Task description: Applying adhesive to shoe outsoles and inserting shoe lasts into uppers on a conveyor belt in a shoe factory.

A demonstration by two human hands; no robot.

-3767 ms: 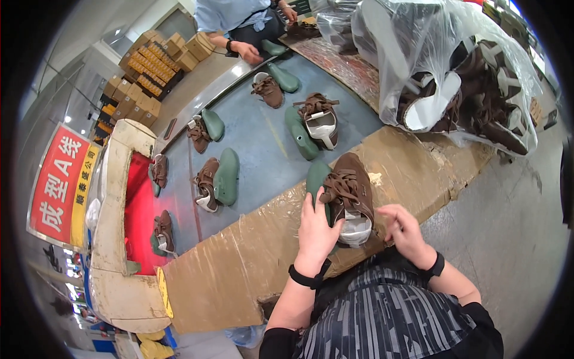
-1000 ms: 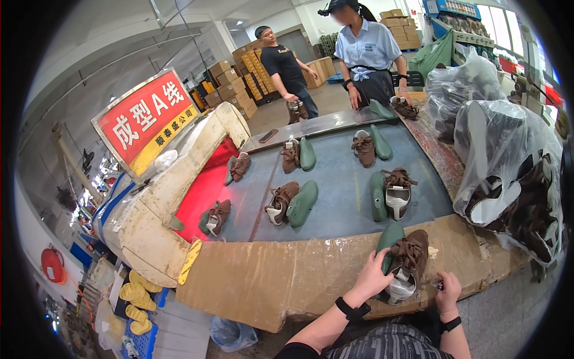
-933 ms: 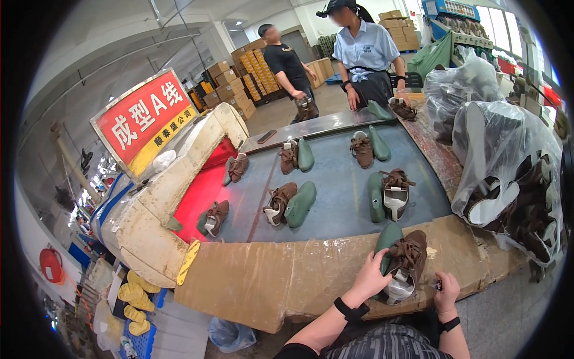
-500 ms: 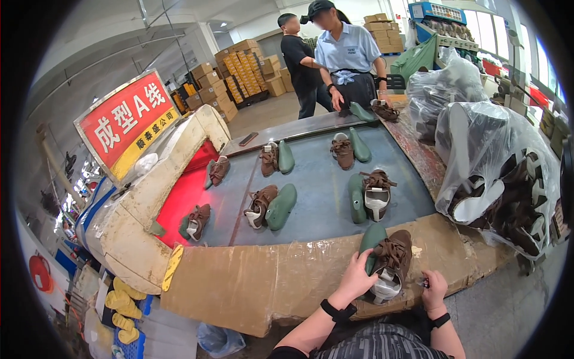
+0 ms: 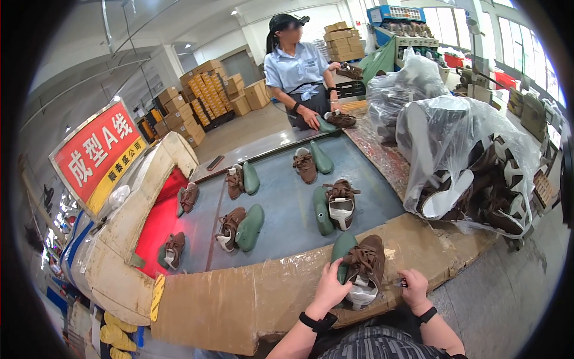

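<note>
A brown lace-up shoe [image 5: 366, 263] with a white heel lining stands on the cardboard-covered near edge, toe pointing away. Against its left side rests a green shoe last [image 5: 343, 250]. My left hand [image 5: 332, 288] is closed around the heel end of the last, its thumb reaching toward the shoe's heel. To the right of the shoe, apart from it, my right hand [image 5: 414, 288] is closed in a pinch; something small and dark shows at its fingertips, too small to name.
Several brown shoes paired with green lasts lie on the grey conveyor belt [image 5: 278, 206]. Plastic-wrapped shoes [image 5: 472, 173] are piled at the right. A red sign [image 5: 95, 158] stands at the left. Across the belt a person [image 5: 296, 75] touches another last and shoe [image 5: 341, 119].
The whole view has swung, shifting the scene left. The co-worker in black is no longer visible; the one in light blue has turned their head. My hands keep much the same pose.
</note>
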